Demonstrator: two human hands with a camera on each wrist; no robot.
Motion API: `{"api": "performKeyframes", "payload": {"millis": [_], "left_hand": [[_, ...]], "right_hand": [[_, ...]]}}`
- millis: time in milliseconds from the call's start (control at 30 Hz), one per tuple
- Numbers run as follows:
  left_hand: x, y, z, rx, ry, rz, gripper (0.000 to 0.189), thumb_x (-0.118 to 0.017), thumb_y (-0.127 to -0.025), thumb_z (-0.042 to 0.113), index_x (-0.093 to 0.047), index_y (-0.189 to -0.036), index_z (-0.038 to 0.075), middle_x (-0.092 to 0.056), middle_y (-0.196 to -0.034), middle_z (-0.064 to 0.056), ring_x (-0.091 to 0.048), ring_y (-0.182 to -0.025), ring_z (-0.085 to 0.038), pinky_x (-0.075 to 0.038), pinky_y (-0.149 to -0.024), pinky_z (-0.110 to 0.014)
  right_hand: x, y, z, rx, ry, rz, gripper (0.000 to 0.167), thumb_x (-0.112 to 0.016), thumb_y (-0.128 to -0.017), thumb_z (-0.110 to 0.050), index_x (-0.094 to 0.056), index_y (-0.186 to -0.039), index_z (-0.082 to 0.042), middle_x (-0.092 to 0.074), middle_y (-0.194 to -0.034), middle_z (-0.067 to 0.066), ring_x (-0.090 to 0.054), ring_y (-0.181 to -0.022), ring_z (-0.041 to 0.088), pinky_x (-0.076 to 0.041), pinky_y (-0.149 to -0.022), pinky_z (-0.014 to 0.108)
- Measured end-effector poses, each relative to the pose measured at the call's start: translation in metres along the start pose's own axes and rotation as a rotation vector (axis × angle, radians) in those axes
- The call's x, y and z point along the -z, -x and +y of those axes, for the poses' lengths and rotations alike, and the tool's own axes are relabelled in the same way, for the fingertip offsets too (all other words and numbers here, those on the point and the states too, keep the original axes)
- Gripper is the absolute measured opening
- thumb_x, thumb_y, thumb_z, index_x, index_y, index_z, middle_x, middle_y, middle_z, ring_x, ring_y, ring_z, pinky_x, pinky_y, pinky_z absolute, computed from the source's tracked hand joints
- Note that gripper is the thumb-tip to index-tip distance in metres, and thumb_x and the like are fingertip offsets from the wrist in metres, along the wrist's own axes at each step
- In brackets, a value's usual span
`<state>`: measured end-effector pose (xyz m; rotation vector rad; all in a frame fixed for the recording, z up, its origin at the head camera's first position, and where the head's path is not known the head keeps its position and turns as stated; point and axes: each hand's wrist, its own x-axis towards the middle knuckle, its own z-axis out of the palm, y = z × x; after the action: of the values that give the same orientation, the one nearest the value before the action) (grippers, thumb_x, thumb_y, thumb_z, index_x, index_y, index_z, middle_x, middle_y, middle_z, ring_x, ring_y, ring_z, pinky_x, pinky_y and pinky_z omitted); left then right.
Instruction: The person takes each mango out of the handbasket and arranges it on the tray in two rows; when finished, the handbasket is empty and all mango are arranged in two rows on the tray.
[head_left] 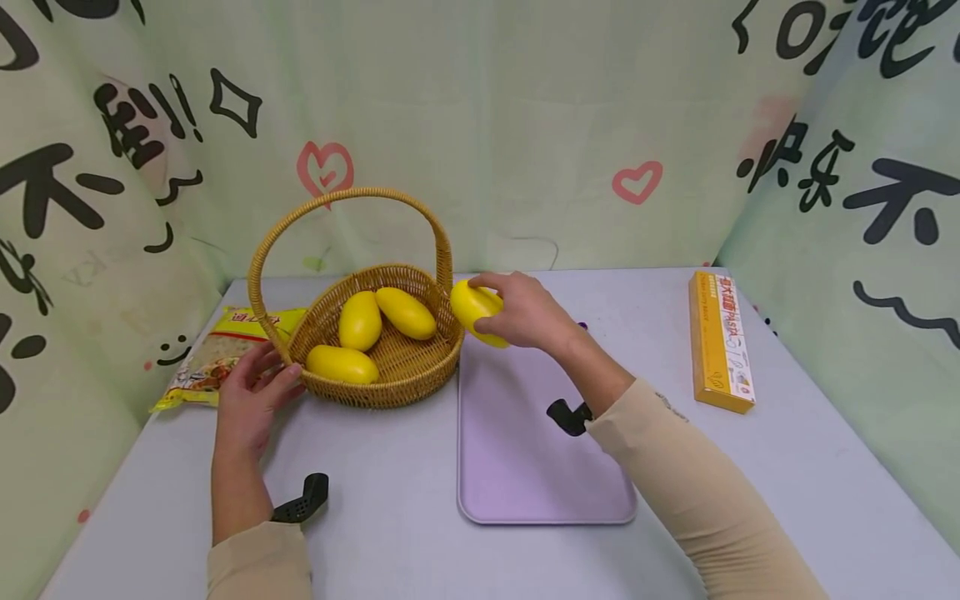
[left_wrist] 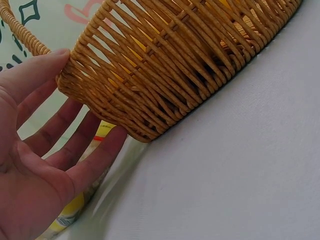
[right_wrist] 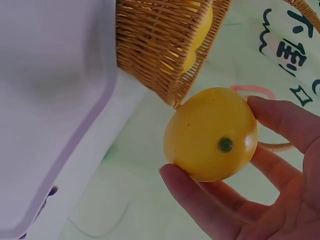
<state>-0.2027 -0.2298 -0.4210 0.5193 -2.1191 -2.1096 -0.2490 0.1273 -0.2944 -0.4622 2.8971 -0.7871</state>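
In the head view, my right hand (head_left: 525, 312) grips a yellow mango (head_left: 474, 310) beside the right rim of a wicker basket (head_left: 408, 392). The right wrist view shows my thumb and fingers around that mango (right_wrist: 210, 135), its green stem end facing the camera. Three more mangoes lie in the basket, one of them a front mango (head_left: 342, 365). My left hand (head_left: 251, 396) holds the basket's left side near the foot of its arched handle (head_left: 360, 193). In the left wrist view, the thumb lies at the rim and the fingers touch the woven side (left_wrist: 150, 65).
A lilac tray (head_left: 540, 467) lies right of the basket, under my right forearm. Behind the left hand rests a yellow food bag (head_left: 198, 371). An orange pasta box (head_left: 720, 342) is at the right. A small purple thing (right_wrist: 52, 191) shows past the tray's edge, mostly hidden.
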Motion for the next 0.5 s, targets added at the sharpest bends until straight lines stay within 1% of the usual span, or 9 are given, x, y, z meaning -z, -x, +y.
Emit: {"api": "performKeyframes", "payload": {"millis": [133, 267, 433, 500], "left_hand": [[0.000, 0.000, 0.000, -0.004, 0.010, -0.002, 0.069, -0.074, -0.097, 0.018, -0.044, -0.157, 0.031, -0.041, -0.158, -0.008, -0.049, -0.139, -0.025, -0.059, -0.088, -0.021], [0.000, 0.000, 0.000, -0.004, 0.028, -0.005, 0.069, -0.076, -0.095, 0.019, -0.045, -0.157, 0.031, -0.042, -0.156, -0.007, -0.050, -0.138, -0.024, -0.059, -0.089, -0.021], [0.001, 0.000, 0.000, 0.002, 0.050, -0.008, 0.070, -0.077, -0.094, 0.020, -0.046, -0.156, 0.030, -0.044, -0.153, -0.004, -0.051, -0.136, -0.022, -0.059, -0.090, -0.021], [0.001, 0.001, 0.000, 0.002, 0.048, -0.009, 0.070, -0.076, -0.094, 0.019, -0.046, -0.156, 0.030, -0.044, -0.153, -0.004, -0.051, -0.136, -0.022, -0.059, -0.090, -0.021]], "right_hand": [[-0.003, 0.001, 0.005, -0.038, 0.012, -0.007, 0.063, -0.068, -0.090, -0.019, -0.053, -0.151, -0.016, -0.062, -0.129, 0.018, -0.056, -0.105, 0.031, -0.054, -0.081, 0.037], [-0.008, 0.001, 0.012, -0.087, 0.019, -0.021, 0.063, -0.067, -0.093, -0.022, -0.050, -0.154, -0.018, -0.063, -0.133, 0.015, -0.059, -0.102, 0.030, -0.054, -0.078, 0.035], [-0.015, 0.001, 0.020, -0.092, 0.024, -0.033, 0.063, -0.065, -0.092, -0.019, -0.051, -0.154, -0.018, -0.064, -0.133, 0.016, -0.058, -0.095, 0.029, -0.050, -0.071, 0.031], [-0.018, 0.000, 0.025, -0.090, 0.010, -0.041, 0.064, -0.065, -0.091, -0.017, -0.051, -0.153, -0.017, -0.064, -0.131, 0.018, -0.058, -0.088, 0.026, -0.049, -0.067, 0.028]]}}
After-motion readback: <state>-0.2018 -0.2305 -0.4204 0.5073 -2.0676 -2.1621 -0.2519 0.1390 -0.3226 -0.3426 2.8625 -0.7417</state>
